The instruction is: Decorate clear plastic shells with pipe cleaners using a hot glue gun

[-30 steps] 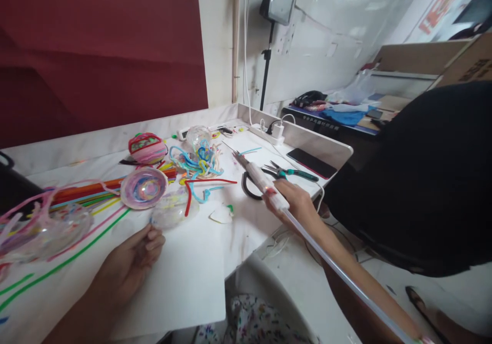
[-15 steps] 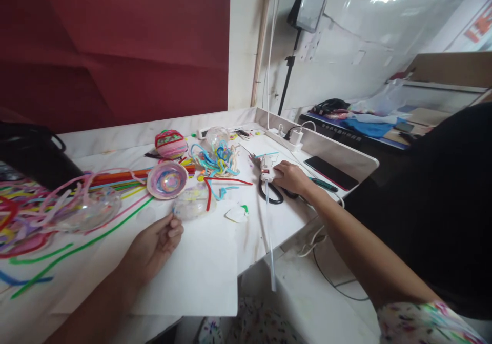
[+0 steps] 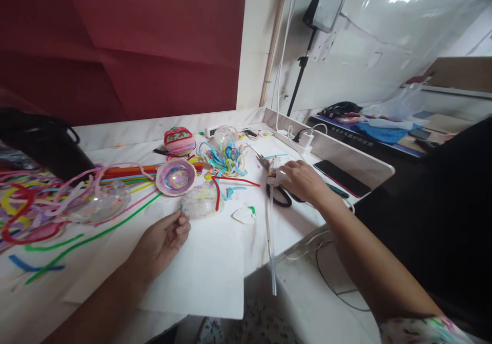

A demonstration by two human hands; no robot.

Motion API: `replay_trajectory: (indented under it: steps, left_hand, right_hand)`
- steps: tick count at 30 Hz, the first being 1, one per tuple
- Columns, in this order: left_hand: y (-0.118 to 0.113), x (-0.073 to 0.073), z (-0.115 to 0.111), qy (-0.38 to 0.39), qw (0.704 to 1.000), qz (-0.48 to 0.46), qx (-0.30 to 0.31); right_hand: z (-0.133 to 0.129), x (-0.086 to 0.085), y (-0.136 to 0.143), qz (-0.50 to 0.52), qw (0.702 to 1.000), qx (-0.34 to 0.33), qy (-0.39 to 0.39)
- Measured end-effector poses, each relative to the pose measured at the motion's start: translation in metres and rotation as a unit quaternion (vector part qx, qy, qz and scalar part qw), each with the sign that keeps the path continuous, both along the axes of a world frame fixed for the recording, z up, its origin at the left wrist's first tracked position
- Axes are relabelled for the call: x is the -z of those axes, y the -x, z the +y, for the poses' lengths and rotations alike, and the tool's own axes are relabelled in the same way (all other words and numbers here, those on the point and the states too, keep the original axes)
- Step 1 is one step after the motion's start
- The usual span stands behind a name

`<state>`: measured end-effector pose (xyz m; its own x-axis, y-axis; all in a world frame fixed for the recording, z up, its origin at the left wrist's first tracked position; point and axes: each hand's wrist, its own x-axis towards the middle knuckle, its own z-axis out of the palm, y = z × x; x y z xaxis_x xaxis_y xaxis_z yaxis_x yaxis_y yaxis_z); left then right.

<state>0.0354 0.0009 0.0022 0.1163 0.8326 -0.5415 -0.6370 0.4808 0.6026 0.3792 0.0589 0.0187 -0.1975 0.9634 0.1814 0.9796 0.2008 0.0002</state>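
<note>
My left hand (image 3: pixel 165 239) is closed in a pinch over the white paper (image 3: pixel 203 277), at the near edge of a clear plastic shell (image 3: pixel 202 204). A tiny blue bit shows at its fingertips, too small to name. My right hand (image 3: pixel 305 180) curls its fingers around the side of a white hot glue gun (image 3: pixel 273 177). From the gun's back a long clear glue stick (image 3: pixel 272 262) points toward me past the table edge. Scissors with black handles (image 3: pixel 283 198) lie partly under the gun. A red pipe cleaner (image 3: pixel 217 195) crosses the shell.
A painted bowl (image 3: pixel 176 177), a pink wrapped ball (image 3: pixel 179 141) and tangled pipe cleaners (image 3: pixel 226 159) lie behind. More pipe cleaners (image 3: pixel 34 205) heap at left near a dark object (image 3: pixel 42 144). A phone (image 3: pixel 342 177) and charger (image 3: pixel 305 140) are at right.
The view has shifted slightly, moving everything rightward in the picture. My right hand's fingers now arch higher over the glue gun, which stays by the scissors. The left hand keeps its pinch.
</note>
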Motion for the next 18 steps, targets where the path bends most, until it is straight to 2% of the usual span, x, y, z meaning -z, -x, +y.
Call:
replay_trajectory:
  steps: [1,2,4,5,7,9,12,18]
  left_hand:
    - [0.0,0.0,0.0,0.001,1.0,0.0,0.001]
    - [0.0,0.0,0.0,0.002,1.0,0.0,0.001]
    - [-0.001,0.001,0.0,0.002,1.0,0.001,0.0]
    - [-0.001,0.001,0.0,0.001,1.0,0.0,-0.001]
    - [-0.001,0.001,0.001,-0.002,1.0,-0.002,-0.002]
    - [-0.001,0.001,0.001,-0.005,1.0,-0.005,-0.007]
    - [-0.001,0.002,0.001,-0.005,1.0,-0.015,-0.011]
    - [-0.003,0.004,-0.001,-0.024,0.999,-0.019,-0.008]
  right_hand:
    - [-0.003,-0.004,0.012,0.032,0.997,-0.057,-0.05]
    - [-0.006,-0.007,0.026,0.076,0.982,-0.141,-0.095]
    - [-0.012,-0.013,0.055,0.15,0.932,-0.311,-0.114]
    - [-0.014,-0.015,0.07,0.165,0.909,-0.369,-0.105]
    - [-0.016,-0.017,0.093,0.153,0.882,-0.433,-0.102]
    - [-0.015,-0.016,0.107,0.128,0.878,-0.449,-0.108]
    - [-0.013,-0.015,0.112,0.106,0.881,-0.446,-0.117]
    - [-0.028,-0.026,0.111,0.153,0.888,-0.421,-0.106]
